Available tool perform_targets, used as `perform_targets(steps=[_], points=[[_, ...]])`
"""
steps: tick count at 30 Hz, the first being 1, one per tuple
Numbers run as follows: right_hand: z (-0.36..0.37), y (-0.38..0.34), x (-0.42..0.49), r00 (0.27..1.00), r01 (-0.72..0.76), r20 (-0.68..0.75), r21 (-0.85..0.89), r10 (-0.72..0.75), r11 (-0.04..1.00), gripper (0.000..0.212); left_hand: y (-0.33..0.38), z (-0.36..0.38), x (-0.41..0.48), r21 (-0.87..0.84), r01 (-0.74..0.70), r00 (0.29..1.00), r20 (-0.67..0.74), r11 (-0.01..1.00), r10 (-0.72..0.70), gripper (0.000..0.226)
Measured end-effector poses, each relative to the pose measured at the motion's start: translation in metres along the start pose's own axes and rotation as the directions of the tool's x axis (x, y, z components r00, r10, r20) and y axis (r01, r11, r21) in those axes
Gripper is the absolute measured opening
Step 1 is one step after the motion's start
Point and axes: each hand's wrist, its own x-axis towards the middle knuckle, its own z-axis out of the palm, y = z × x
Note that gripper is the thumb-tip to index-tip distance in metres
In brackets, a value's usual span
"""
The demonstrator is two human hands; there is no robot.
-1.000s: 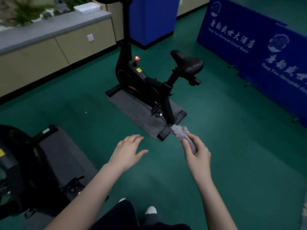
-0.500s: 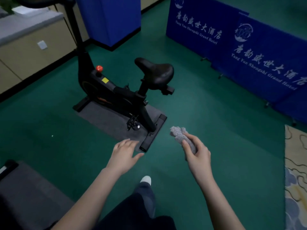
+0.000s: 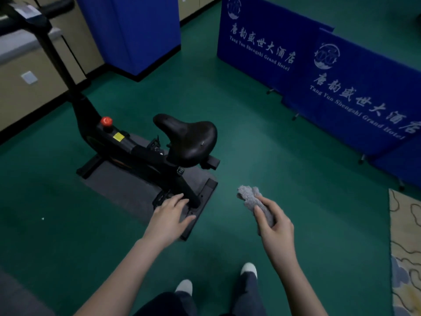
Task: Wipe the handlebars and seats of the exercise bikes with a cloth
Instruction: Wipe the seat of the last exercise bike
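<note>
Green floor (image 3: 284, 144) under bunched, fuzzy grey cloth (image 3: 248, 197)

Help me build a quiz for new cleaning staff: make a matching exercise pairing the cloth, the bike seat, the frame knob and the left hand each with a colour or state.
Column one:
1. cloth
2. bike seat
3. frame knob
4. left hand

Column two:
A. red
B. open, holding nothing
C. black
D. grey, gripped by the right hand

Pairs: 1-D, 2-C, 3-A, 4-B.
</note>
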Motion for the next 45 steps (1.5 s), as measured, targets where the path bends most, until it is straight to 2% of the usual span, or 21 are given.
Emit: perform_targets(steps=[3, 10, 16, 22, 30, 34, 36, 40, 43, 45], points=[[-0.018, 0.01, 0.042, 0.999, 0.013, 0.029, 0.012, -0.014, 1.0, 0.024, 0.026, 0.002, 0.028, -0.026, 0.039, 0.999, -0.033, 0.999, -0.04, 0.061], [-0.073, 0.024, 0.14, 0.975, 0.086, 0.202, 0.035, -0.091, 0.996, 0.025, 0.1, 0.01, 0.075, -0.102, 0.181, 0.976, -0.101, 0.978, -0.192, 0.063], [-0.076, 0.027, 0.205, 0.926, 0.167, 0.336, 0.043, -0.172, 0.985, 0.027, 0.106, -0.009, 0.103, -0.138, 0.297, 0.92, -0.224, 0.945, -0.322, 0.066], [-0.034, 0.015, 0.235, 0.861, 0.179, 0.473, 0.065, -0.188, 0.982, 0.032, 0.087, -0.024, 0.121, -0.258, 0.416, 0.838, -0.265, 0.872, -0.477, 0.07], [0.04, -0.014, 0.273, 0.829, 0.246, 0.511, 0.031, -0.227, 0.969, 0.028, 0.052, -0.022, 0.155, -0.519, 0.401, 0.79, -0.221, 0.755, -0.572, 0.08], [0.085, -0.034, 0.295, 0.795, 0.324, 0.546, -0.013, -0.264, 0.946, 0.024, 0.036, -0.018, 0.161, -0.72, 0.365, 0.751, -0.147, 0.59, -0.644, 0.088], [0.111, -0.046, 0.305, 0.772, 0.355, 0.569, -0.014, -0.284, 0.935, 0.025, 0.028, -0.015, 0.163, -0.784, 0.343, 0.739, -0.114, 0.517, -0.664, 0.084], [0.169, -0.068, 0.318, 0.675, 0.524, 0.62, -0.022, -0.4, 0.851, 0.026, 0.017, -0.009, 0.165, -0.834, 0.32, 0.703, -0.109, 0.449, -0.702, 0.068], [0.218, -0.082, 0.326, 0.55, 0.663, 0.682, -0.005, -0.483, 0.748, 0.028, 0.01, -0.007, 0.172, -0.865, 0.29, 0.677, -0.116, 0.408, -0.727, 0.063], [0.25, -0.087, 0.33, 0.441, 0.754, 0.713, 0.036, -0.546, 0.656, 0.028, 0.005, -0.009, 0.18, -0.88, 0.252, 0.664, -0.145, 0.402, -0.734, 0.062]])
